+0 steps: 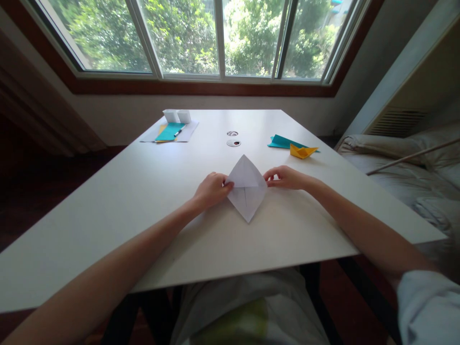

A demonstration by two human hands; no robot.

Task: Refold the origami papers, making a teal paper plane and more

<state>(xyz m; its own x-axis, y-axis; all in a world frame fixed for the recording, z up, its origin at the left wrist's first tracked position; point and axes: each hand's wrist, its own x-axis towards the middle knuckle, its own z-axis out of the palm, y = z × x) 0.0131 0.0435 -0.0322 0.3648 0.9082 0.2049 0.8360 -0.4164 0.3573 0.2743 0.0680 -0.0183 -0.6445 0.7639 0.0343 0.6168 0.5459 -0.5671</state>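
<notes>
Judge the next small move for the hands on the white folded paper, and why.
Probably draw the two side corners outward: the left hand and right hand each pinch a side corner of the white folded paper, a diamond on the table.

both bare forearms stretched forward; left hand [212, 189] and right hand [283, 177] curled, fingertips pinching opposite side corners of folded white paper [247, 191].
</notes>
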